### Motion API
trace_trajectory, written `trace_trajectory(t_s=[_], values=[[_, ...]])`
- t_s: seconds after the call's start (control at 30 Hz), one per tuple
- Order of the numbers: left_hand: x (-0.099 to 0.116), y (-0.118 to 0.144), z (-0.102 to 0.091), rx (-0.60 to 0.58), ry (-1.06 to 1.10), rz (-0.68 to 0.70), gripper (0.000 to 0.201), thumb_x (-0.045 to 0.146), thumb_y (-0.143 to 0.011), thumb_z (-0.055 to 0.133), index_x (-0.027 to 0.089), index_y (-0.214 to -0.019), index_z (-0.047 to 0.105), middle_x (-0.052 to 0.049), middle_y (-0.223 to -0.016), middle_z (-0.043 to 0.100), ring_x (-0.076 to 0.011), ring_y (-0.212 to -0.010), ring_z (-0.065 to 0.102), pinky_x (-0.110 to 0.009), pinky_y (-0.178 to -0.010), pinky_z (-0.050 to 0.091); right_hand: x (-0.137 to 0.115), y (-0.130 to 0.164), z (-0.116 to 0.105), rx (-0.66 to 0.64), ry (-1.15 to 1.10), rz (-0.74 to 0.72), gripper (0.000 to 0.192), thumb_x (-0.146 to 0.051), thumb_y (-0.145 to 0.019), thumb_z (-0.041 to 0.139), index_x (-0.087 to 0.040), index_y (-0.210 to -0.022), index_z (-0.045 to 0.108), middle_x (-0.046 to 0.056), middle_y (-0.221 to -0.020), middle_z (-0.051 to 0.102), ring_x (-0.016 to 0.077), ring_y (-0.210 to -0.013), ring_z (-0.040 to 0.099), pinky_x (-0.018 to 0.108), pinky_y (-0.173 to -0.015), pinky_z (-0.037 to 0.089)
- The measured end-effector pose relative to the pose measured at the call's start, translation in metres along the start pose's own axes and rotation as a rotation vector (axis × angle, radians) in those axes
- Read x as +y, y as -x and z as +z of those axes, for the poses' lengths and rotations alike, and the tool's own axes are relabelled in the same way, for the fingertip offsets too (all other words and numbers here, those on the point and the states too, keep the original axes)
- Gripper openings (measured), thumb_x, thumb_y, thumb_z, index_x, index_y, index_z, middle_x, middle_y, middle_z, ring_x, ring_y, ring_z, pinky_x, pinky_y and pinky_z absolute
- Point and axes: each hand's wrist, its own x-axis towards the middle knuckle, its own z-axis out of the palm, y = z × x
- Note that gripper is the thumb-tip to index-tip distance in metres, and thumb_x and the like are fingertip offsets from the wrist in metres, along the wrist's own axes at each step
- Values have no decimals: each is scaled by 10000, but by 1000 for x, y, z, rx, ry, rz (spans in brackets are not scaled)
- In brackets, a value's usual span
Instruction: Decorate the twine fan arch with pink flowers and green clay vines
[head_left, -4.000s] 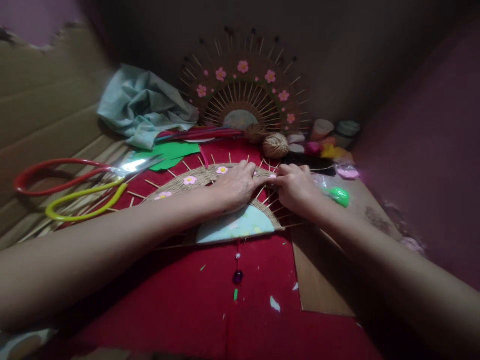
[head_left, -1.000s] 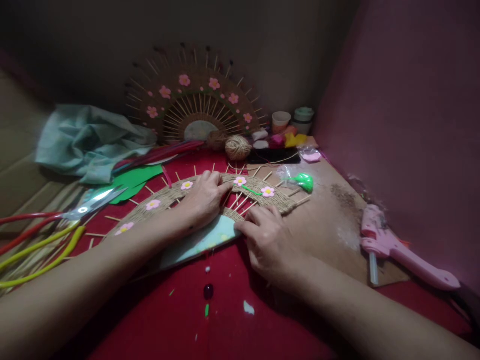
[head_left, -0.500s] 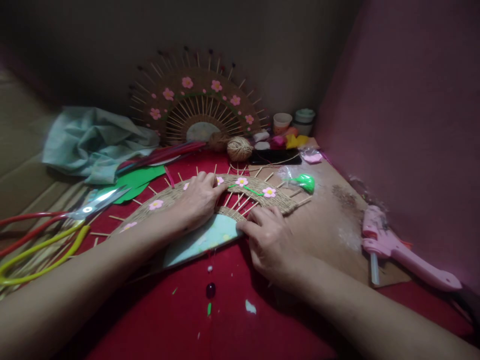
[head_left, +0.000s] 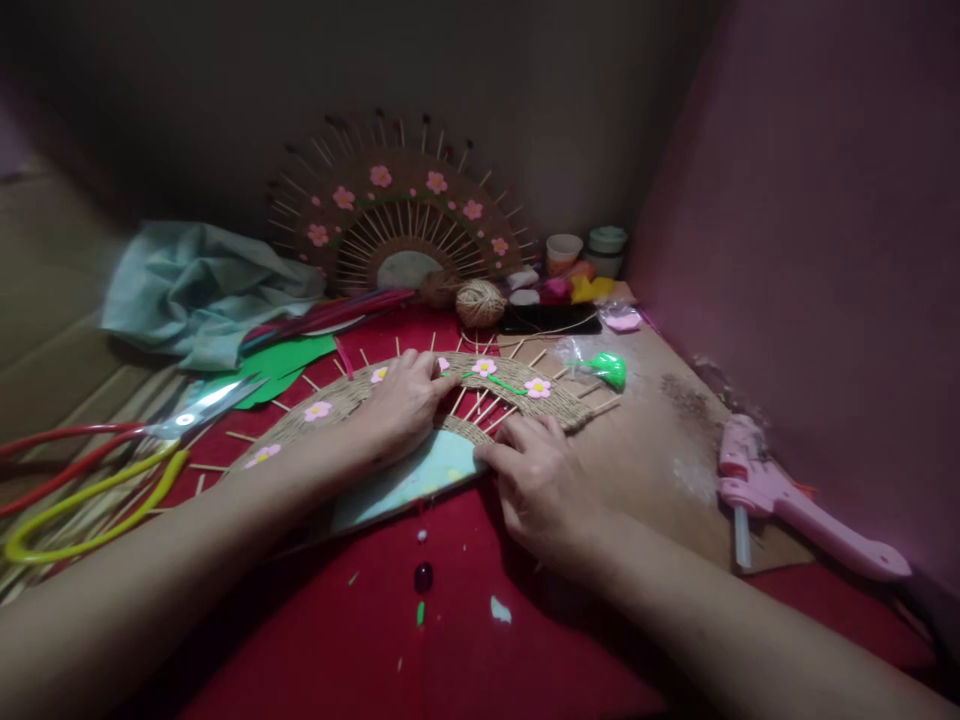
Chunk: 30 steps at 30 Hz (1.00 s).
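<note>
- The left hand (head_left: pixel 401 405) lies flat, fingers spread, pressing the woven fan (head_left: pixel 420 410) at frame centre on the red counter (head_left: pixel 525 650).
- The right hand (head_left: pixel 536 480) rests open, fingertips touching the fan's lower edge.
- Pink glue gun (head_left: pixel 795 510) lies lower right; scissors (head_left: pixel 112 450) left.

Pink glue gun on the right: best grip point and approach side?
Take the glue gun by its long handle, the part stretching toward the lower right, coming from above. It lies flat on the brown board, apart from the right hand, so fingers can close across the handle's narrow width. Avoid the nozzle end, which points away toward the wall; the glue stick pokes out beside it.
</note>
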Motion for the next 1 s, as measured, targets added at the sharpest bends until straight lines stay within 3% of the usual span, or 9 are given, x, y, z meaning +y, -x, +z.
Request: trace_trajectory(t_s=[0.27, 0.4, 0.47, 0.57, 0.7, 0.83, 1.0], values=[[-6, 7, -10, 95, 127, -114, 291, 145, -879, 417, 154, -1056, 647, -85, -855, 518, -223, -795, 449, -350, -718, 395, -2, -10, -11, -37, -23, 87, 276, -50, -758, 457, -153, -856, 693, 92, -822, 596, 207, -784, 507, 351, -730, 404], [4, 18, -16, 38, 231, -65, 194, 196, -883, 453, 149, -938, 632, -109, -970, 562, -238, -915, 489, -384, -802, 422, 6, -53, -24, -198, 12, 253, 330, -64, -771, 486, -135, -1044, 657, 132, -1052, 626, 232, -952, 546, 349, -839, 404], [12, 24, -17, 3, 232, -57, 219, 257, -916, 427, 147, -955, 613, -113, -997, 566, -246, -951, 489, -413, -842, 421, 16, -81, -24, -291, 10, 371, 346, -65, -789, 478, -137, -1089, 635, 128, -1061, 652, 229, -962, 572, 331, -830, 405], [21, 33, -21, -43, 226, -60, 278, 336, -950, 393, 150, -980, 597, -104, -988, 565, -243, -941, 488, -428, -862, 418, 35, -115, -16, -356, 20, 465, 278, -98, -795, 516, -107, -1042, 644, 153, -993, 675, 247, -895, 609, 324, -739, 429], [26, 40, -26, -49, 258, -72, 266, 337, -958, 394, 169, -957, 599, -92, -974, 549, -229, -907, 477, -401, -836, 431, 56, -141, 3, -483, 1, 485, 235, -183, -853, 578, -155, -1081, 623, 89, -1061, 657, 207, -942, 612, 314, -786, 476], [30, 43, -25, -40, 230, -70, 276, 337, -955, 399, 156, -1005, 601, -102, -960, 555, -243, -897, 459, -419, -849, 424, 60, -156, 19, -611, 5, 510, 325, -342, -904, 560, -167, -1177, 560, 88, -1187, 580, 203, -992, 601, 408, -833, 516], [34, 46, -22, -43, 181, -131, 313, 354, -935, 441, 112, -1071, 584, -118, -1012, 567, -267, -951, 453, -443, -923, 392, 57, -179, 29, -727, -29, 478, 289, -338, -913, 544, -200, -1165, 575, 80, -1214, 573, 206, -1015, 592, 397, -848, 510]])
